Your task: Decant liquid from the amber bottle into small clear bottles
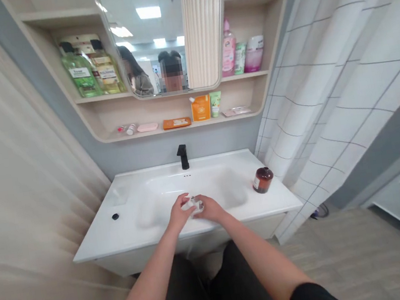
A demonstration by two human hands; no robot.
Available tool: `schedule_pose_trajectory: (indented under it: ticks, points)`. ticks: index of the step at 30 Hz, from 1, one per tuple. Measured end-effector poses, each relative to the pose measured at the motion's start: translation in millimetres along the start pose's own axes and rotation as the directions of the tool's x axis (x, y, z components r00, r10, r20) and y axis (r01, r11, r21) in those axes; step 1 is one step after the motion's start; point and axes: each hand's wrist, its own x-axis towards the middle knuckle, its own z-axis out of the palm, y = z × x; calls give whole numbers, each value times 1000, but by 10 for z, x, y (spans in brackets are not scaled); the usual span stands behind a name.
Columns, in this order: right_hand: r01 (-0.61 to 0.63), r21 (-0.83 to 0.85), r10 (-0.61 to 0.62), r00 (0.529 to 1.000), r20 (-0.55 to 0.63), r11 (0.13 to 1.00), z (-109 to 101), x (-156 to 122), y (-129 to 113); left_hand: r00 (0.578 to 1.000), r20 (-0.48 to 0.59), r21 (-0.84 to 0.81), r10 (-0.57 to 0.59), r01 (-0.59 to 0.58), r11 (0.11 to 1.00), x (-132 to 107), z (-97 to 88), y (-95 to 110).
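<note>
Bright ceiling light; edges stretched, faintly soft.

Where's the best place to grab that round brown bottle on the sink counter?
Probably around the body of the round brown bottle, below its dark cap, coming from its left. It stands roughly upright, and the tiled wall crowds its right.

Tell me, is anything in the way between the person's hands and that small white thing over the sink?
Nothing visible does. The left hand and right hand both close on the small white thing above the basin. The brown bottle stands apart on the counter to the right, and the black faucet is at the back.
</note>
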Motion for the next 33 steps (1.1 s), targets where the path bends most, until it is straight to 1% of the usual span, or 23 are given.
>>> schedule_pose_trajectory:
  ticks: [1,4,6,9,13,15,18,20,23,25,28,33]
  points:
    - [7,-9,-7,1000,-4,1000,4,1,3,1000,3,7,16,-16,1000,0,1,1]
    - [0,-18,0,1000,-7,1000,15,5,13,995,68,-30,69,-67,997,-5,-13,8]
    - [-16,-18,16,1000,-1,1000,18,7,17,994,89,-62,55,-50,997,-10,-23,13]
    - [-23,-46,22,1000,-9,999,20,6,15,999,38,-41,-3,5,999,-12,-17,27]
    - [-4,-63,3,1000,-16,998,28,4,6,1000,-29,22,-1,1,1000,-15,3,58]
    - [-5,-67,4,1000,-18,998,29,0,-6,1000,-15,21,25,-25,999,-18,-1,61]
    - [-27,-82,24,999,-28,996,21,-10,-35,996,38,-31,76,-75,997,-17,-18,38]
    - [-57,-78,55,998,-34,995,12,-19,-52,997,42,-42,57,-55,998,-8,-25,16]
    - [-70,-67,68,997,-35,995,5,-25,-57,1000,-21,10,13,-13,1000,10,-21,4]
    - [-51,-74,49,998,-31,996,9,-23,-44,998,-32,68,46,-43,997,18,-14,11]
    - [-39,-90,37,999,-28,995,23,-18,-21,994,-10,152,105,-102,983,17,-9,25]
    - [-15,-115,12,999,-30,993,20,-22,-44,992,-70,234,107,-88,968,-8,-12,59]
